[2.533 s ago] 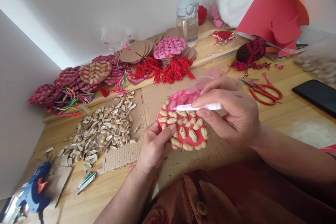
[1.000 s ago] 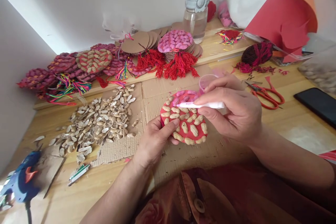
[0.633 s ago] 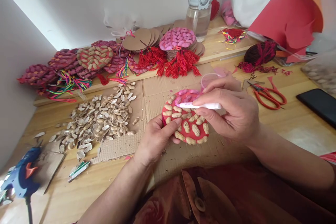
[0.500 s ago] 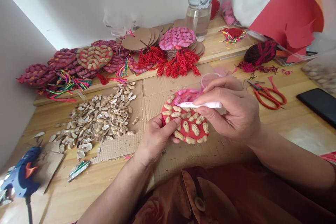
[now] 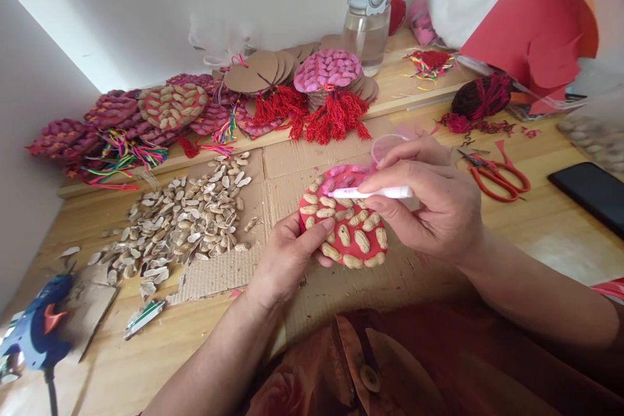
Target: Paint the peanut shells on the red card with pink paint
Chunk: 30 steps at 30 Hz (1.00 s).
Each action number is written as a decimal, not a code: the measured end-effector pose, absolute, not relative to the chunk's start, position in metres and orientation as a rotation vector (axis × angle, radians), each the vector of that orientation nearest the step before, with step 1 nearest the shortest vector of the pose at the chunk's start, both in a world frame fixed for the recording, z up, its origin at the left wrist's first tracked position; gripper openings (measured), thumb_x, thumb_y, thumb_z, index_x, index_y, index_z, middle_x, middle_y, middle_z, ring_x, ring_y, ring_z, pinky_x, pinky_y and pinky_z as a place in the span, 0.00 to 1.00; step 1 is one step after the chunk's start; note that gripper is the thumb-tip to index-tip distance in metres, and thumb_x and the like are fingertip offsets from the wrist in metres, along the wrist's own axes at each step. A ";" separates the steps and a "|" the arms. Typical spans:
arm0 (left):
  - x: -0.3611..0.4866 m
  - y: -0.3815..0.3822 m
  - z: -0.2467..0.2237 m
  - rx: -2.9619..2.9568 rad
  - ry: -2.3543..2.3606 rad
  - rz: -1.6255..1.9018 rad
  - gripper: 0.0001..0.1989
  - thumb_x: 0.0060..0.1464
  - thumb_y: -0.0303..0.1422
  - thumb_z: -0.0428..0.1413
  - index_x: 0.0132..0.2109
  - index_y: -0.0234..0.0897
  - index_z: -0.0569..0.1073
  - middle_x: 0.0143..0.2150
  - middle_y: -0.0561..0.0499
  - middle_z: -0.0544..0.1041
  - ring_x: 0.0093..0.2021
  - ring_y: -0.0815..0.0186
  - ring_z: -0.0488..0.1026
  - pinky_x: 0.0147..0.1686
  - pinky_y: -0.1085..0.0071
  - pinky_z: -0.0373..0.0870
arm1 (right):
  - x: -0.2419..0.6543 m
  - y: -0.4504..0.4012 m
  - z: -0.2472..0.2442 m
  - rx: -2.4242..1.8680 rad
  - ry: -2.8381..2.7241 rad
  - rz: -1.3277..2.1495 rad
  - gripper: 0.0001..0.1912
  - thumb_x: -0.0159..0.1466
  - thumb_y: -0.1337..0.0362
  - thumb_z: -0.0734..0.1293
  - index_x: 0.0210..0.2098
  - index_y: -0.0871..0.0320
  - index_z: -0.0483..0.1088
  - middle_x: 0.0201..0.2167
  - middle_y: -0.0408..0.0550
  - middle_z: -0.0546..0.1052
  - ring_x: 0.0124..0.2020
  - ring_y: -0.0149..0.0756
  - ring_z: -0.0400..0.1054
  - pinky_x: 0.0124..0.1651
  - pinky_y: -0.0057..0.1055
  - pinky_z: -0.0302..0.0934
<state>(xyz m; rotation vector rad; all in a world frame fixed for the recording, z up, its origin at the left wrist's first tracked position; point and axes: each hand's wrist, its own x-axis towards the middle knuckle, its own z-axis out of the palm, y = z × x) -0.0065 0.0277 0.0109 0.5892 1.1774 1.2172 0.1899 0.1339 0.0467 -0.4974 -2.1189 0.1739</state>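
My left hand (image 5: 295,250) grips the lower left edge of a round red disc (image 5: 348,250) covered with peanut shells, its thumb lying over the front. Several shells near the disc's top are coloured pink; the others are plain tan. Between the thumb and fingers of my right hand (image 5: 429,201) is a white marker (image 5: 390,192), held almost level. Its pink tip meets the shells at the disc's upper left, by the edge of the pink ones. My right hand hides the disc's upper right part. Behind it stands a small clear pink-tinted cup (image 5: 387,146), partly covered.
Loose peanut shells (image 5: 195,221) lie on cardboard at left, with a blue glue gun (image 5: 41,325) nearer. Finished shell discs (image 5: 173,106) and a tasselled pink disc (image 5: 329,71) line the back ledge beside a water bottle (image 5: 368,29). Orange scissors (image 5: 497,179) and a black phone (image 5: 589,195) lie right.
The view has shifted very slightly. Both hands, the disc and the marker keep nearly the same positions, with the marker's tip still at the shells.
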 end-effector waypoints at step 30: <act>-0.006 0.029 0.013 0.532 1.174 1.233 0.18 0.47 0.42 0.75 0.36 0.33 0.81 0.28 0.51 0.81 0.22 0.71 0.73 0.18 0.78 0.69 | 0.189 0.138 0.047 -0.548 -2.075 0.165 0.03 0.68 0.63 0.72 0.40 0.48 0.79 0.34 0.43 0.84 0.43 0.43 0.78 0.51 0.43 0.72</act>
